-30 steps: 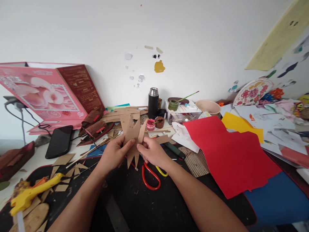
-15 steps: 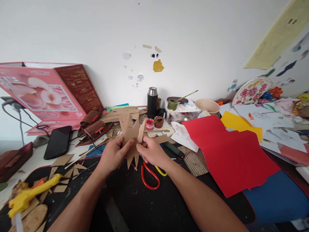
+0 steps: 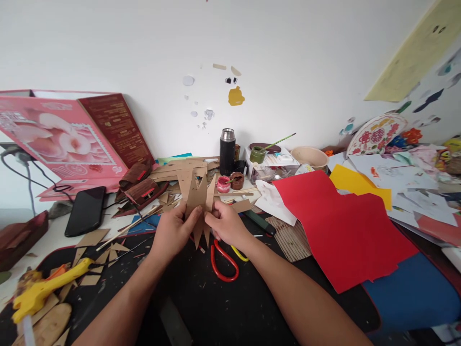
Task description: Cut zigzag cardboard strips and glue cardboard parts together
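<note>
Between my two hands, above the dark mat (image 3: 223, 312), are cut cardboard pieces (image 3: 197, 192) with pointed ends sticking up and down. My left hand (image 3: 176, 228) is closed on them, its thumb pressed flat on the front face. My right hand (image 3: 225, 222) pinches the cardboard at its right edge, with a narrow pointed strip rising beside the fingers. Whether the pieces are joined where the hands meet, I cannot tell. Just below lie scissors with a red handle loop (image 3: 225, 274) and a yellow one (image 3: 240, 254); their blades are hidden.
A yellow glue gun (image 3: 50, 288) lies among cardboard scraps at left, near a black phone (image 3: 85, 211). Behind stand a black thermos (image 3: 227, 153) and a pink paint jar (image 3: 223, 184). Red paper (image 3: 334, 230) covers the right side, beside corrugated cardboard (image 3: 290, 239).
The cardboard has turned slightly in my hands, its lower points shifting right and up. My left hand has moved a little to the right. Both hands keep their hold.
</note>
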Demonstrator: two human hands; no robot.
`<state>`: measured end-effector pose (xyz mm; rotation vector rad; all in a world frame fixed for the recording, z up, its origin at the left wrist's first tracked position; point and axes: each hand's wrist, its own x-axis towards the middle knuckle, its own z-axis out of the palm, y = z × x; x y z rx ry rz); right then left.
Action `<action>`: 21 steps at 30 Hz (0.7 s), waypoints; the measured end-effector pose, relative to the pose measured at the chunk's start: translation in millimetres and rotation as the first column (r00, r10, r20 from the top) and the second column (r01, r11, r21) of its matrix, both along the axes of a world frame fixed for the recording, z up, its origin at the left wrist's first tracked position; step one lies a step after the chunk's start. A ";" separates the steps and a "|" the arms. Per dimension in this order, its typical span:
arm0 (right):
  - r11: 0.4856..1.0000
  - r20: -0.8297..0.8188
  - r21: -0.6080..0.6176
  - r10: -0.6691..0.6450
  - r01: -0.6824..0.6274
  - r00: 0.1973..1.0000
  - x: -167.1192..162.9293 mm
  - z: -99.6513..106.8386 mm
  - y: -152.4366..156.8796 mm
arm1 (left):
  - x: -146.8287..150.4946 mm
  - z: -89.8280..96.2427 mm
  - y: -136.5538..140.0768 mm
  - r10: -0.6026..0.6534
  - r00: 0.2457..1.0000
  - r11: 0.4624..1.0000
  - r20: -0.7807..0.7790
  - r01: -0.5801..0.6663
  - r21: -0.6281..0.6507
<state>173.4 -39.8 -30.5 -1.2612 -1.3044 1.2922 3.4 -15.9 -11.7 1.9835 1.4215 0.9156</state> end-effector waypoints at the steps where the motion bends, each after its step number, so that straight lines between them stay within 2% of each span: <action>1: 1.000 -0.025 0.013 0.021 -0.021 0.999 0.8 0.2 0.0 | -0.6 1.2 0.4 -0.002 0.999 1.000 0.042 0.003 -0.030; 5: 0.995 -0.067 0.049 0.086 -0.083 0.994 4.5 -2.0 0.6 | -2.3 9.0 1.4 0.007 0.987 0.994 0.161 0.012 -0.113; 11: 0.992 0.026 0.046 0.113 -0.114 0.993 4.9 -7.1 -0.1 | -2.6 16.4 3.1 0.024 0.975 0.990 0.223 0.008 -0.140; 21: 0.993 0.100 0.053 0.103 -0.109 0.990 3.4 2.1 -4.0 | -6.4 13.0 5.7 -0.018 0.973 0.986 0.231 0.055 -0.156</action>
